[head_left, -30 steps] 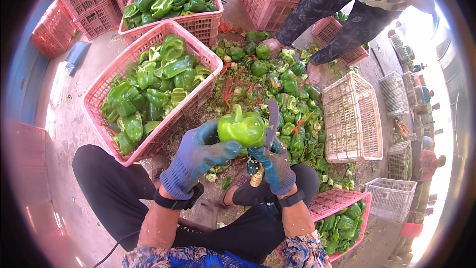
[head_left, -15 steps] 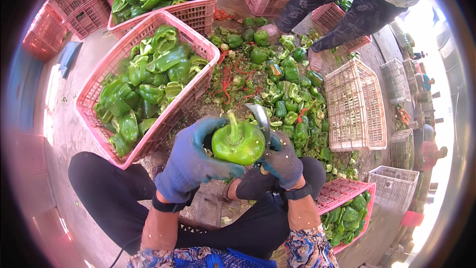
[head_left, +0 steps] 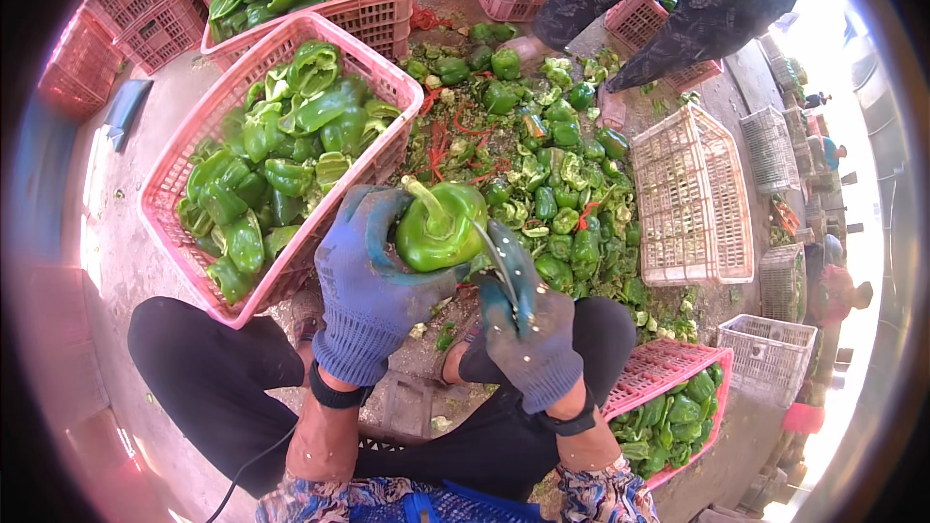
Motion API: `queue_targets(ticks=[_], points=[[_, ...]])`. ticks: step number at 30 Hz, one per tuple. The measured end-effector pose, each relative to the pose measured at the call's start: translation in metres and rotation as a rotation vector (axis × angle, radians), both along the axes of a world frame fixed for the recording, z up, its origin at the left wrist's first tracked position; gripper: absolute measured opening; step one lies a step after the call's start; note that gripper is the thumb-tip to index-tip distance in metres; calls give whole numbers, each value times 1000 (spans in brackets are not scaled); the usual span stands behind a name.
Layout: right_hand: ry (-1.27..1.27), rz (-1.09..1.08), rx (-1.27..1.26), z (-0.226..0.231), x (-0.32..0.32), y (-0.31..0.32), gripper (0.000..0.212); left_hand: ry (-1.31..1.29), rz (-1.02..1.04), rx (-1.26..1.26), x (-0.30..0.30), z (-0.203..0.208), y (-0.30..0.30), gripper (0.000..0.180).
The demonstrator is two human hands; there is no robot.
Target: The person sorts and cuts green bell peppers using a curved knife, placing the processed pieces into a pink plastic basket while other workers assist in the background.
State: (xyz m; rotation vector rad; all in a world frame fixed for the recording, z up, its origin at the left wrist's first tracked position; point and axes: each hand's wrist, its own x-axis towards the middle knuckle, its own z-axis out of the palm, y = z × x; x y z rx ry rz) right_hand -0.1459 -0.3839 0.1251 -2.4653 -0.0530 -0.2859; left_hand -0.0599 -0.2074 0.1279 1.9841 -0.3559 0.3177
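Observation:
A whole green bell pepper [head_left: 448, 230] with its stem on sits in my left hand [head_left: 373, 281], the gloved fingers and thumb wrapped round its left side and underside. My right hand [head_left: 533, 334], gloved too, is closed around a knife [head_left: 504, 266]. The thin blade points up and to the left, its tip at the pepper's right side; whether it has entered the flesh I cannot tell. The knife's handle is hidden in my fingers. To the left, a pink crate [head_left: 281, 305] holds many green peppers, some cut open.
Between my knees and a standing person's legs [head_left: 639, 0], a heap of peppers and scraps [head_left: 572, 203] covers the floor, with red strings among it. An upended pale crate [head_left: 693, 199] stands right of the heap. Another pink crate of peppers [head_left: 668, 368] lies by my right knee.
The pepper has tilted, its stem now leaning up-left. My right hand has turned and dropped slightly, bringing the blade from behind the pepper to its right side.

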Motion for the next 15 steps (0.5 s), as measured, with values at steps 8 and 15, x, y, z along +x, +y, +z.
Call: queue_targets(ticks=[8, 15], points=[[-170, 206, -357, -9, 5, 9, 21, 64, 88, -10, -5, 1, 13, 58], [-115, 184, -260, -22, 38, 43, 21, 44, 205, 24, 0, -7, 35, 53]])
